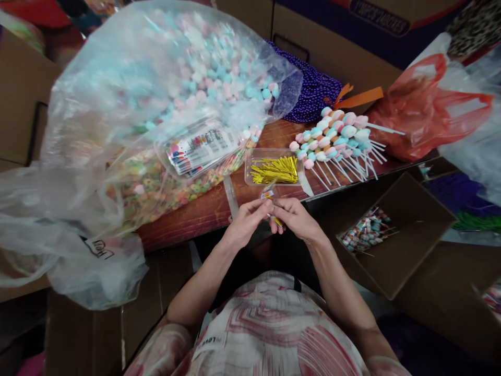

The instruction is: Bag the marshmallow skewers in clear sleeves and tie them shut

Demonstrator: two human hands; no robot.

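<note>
My left hand (247,222) and my right hand (294,216) meet at the near edge of the wooden table (203,214). Together they pinch a small clear-wrapped candy piece (267,193), and a gold twist tie (277,222) shows between the right fingers. Just beyond them sits a clear tray of gold twist ties (274,169). A pile of pastel marshmallow skewers (336,141) lies to the right of the tray.
A big clear bag of pastel marshmallows (168,78) and ring candies (156,190) fills the left. Purple beads (311,94), a red plastic bag (422,109) and cardboard boxes stand behind. An open box (407,261) at lower right holds wrapped skewers (366,232).
</note>
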